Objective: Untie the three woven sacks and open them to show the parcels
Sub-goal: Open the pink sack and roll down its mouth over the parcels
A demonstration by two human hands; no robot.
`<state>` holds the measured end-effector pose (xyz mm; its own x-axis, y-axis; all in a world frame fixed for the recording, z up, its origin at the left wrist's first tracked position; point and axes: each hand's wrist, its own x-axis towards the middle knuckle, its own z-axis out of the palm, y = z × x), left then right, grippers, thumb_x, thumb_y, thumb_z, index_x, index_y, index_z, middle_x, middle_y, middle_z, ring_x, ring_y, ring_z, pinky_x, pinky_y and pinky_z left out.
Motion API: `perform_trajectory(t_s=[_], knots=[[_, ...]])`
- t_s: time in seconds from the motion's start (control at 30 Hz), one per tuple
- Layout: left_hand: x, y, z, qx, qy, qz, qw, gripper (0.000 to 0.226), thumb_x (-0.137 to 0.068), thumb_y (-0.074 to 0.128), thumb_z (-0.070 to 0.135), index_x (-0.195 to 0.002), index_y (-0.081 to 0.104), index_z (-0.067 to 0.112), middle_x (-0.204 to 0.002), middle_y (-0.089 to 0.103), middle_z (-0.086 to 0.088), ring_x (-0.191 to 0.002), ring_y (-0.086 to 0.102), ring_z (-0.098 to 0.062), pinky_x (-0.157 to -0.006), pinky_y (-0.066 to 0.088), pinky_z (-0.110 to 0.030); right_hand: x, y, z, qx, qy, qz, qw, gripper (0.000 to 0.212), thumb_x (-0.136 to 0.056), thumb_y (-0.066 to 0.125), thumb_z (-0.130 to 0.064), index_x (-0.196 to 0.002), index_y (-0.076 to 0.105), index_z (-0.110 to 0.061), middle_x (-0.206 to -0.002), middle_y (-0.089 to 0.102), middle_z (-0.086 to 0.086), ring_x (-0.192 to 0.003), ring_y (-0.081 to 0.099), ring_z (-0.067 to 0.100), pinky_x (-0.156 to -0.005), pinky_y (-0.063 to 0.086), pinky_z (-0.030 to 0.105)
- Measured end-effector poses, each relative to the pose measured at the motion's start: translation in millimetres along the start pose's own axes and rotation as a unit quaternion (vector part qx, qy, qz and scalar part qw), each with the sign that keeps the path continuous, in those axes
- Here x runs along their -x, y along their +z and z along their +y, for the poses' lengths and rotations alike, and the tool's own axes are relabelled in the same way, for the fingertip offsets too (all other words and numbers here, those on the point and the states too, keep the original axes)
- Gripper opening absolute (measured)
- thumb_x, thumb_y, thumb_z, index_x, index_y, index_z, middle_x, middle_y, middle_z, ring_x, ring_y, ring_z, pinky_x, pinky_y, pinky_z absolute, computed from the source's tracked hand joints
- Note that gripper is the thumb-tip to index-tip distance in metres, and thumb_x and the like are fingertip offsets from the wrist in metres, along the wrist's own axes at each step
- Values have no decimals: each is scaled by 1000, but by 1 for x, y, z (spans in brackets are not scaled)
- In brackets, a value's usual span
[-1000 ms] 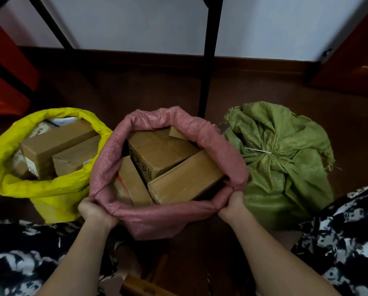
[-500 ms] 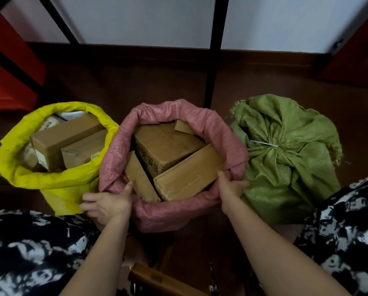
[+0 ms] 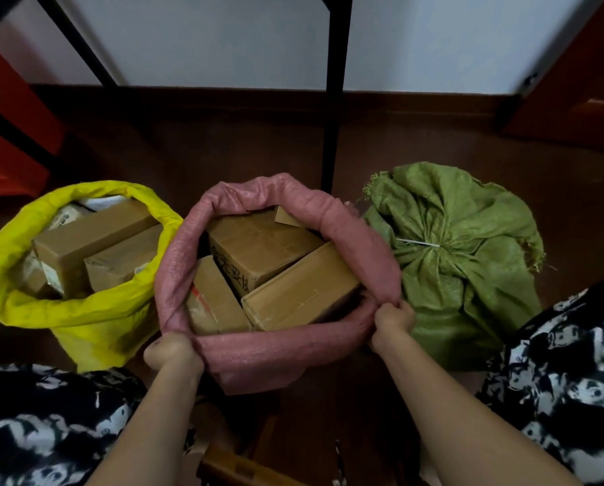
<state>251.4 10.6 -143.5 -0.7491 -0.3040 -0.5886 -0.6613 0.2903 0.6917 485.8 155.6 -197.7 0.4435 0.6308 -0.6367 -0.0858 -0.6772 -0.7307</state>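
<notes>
**Pink sack rolled open, green one left**

Your left hand (image 3: 172, 352) grips the near left corner of the pink sack (image 3: 286, 349), fingers curled into the rolled rim. Your right hand (image 3: 393, 319) is clamped on the near right corner, bunching the cloth there. Half a second ago both hands were off the rim: the left lay spread beside the sack and the right reached over its edge. Now both have closed on the cloth again and are pulling the mouth wider toward you.

Inside that mouth the cardboard parcels (image 3: 262, 250) sit in plain view, several brown boxes leaning on one another. Touching the sack on your left, the yellow sack (image 3: 83, 317) stands with its rim folded down and its own boxes (image 3: 93, 233) showing.

On your right, pressed against the pink one, the green sack (image 3: 462, 275) is gathered shut at the neck, with a thin white tie (image 3: 418, 243) across the knot. All three stand on the dark wooden floor (image 3: 223, 142).

By this reckoning two sacks are done and the pink rim needs little more. Your next job is likely the white tie; it looks thin and tight, so expect to pick at it with your fingertips.
</notes>
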Motion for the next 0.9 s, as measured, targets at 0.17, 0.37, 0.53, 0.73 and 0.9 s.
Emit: perform_trajectory(t_s=[0.17, 0.37, 0.53, 0.73, 0.9], knots=[[-21, 1, 5, -87, -27, -64, 994, 44, -102, 26, 17, -143, 38, 4, -147, 40, -16, -131, 44, -31, -86, 40, -33, -9, 7, -15, -17, 48, -42, 998, 39, -91, 39, -6, -126, 56, 0, -121, 62, 15, -98, 60, 27, -93, 50, 38], [-18, 8, -1, -265, 163, 46, 949, 51, -89, 58, 13, -129, 38, -10, -134, 44, -32, -124, 44, -46, -101, 36, -49, 15, -6, -35, 384, -208, -3, 900, 48, -74, 61, -12, -118, 41, -5, -118, 55, 20, -105, 56, 40, -84, 47, 41], [-1, 23, -2, -385, 430, 73, 813, 46, -66, 60, -1, -109, 43, -2, -116, 43, -31, -109, 41, -48, -90, 34, -55, 14, 6, -45, 410, -462, 33, 786, 66, -62, 64, -18, -123, 41, -8, -121, 43, 17, -106, 42, 32, -86, 44, 45], [27, 64, 5, -363, 608, -141, 692, 53, -67, 61, -4, -118, 49, 3, -119, 44, -22, -113, 44, -42, -94, 39, -50, -19, 24, -51, 462, -419, -93, 776, 60, -84, 67, -26, -135, 40, -11, -129, 45, 16, -111, 50, 32, -90, 46, 39], [65, 134, 29, -416, 673, -266, 552, 64, -84, 57, 6, -143, 35, 18, -145, 37, -3, -130, 39, -26, -103, 37, -47, -47, 19, -62, 267, -331, -167, 890, 19, -95, 54, -15, -93, 67, 0, -84, 67, 11, -79, 62, 24, -64, 36, 24]])
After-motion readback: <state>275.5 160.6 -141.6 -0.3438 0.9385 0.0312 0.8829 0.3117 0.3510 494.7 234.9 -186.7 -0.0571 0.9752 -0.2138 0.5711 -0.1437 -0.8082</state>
